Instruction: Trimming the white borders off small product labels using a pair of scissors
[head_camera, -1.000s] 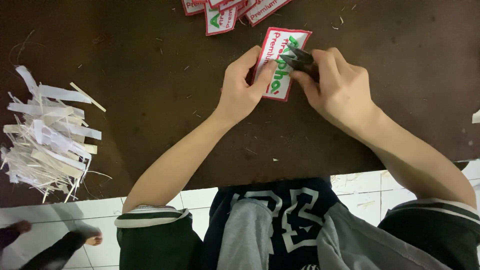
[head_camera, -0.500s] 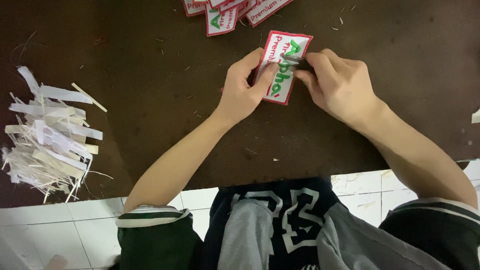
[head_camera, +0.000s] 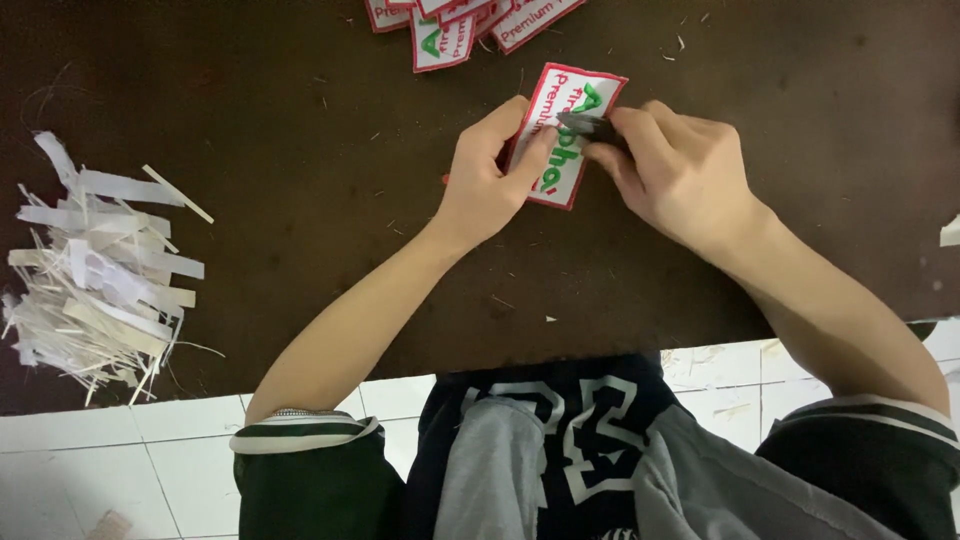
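Note:
A white embroidered patch (head_camera: 572, 112) with a red border and green and red lettering is held just above the dark brown tabletop (head_camera: 270, 200). My left hand (head_camera: 490, 180) pinches its left edge between thumb and fingers. My right hand (head_camera: 675, 170) grips a small dark metal tool (head_camera: 585, 124), whose tip lies on the middle of the patch. Much of the tool is hidden inside my fingers.
A stack of similar patches (head_camera: 470, 20) lies at the top edge. A heap of white paper strips (head_camera: 95, 265) sits at the left. Small scraps dot the tabletop. White floor tiles (head_camera: 120, 460) and my lap show below the table's near edge.
The tool tip has shifted a little to the left across the patch. Both hands and the patch stay in nearly the same spot.

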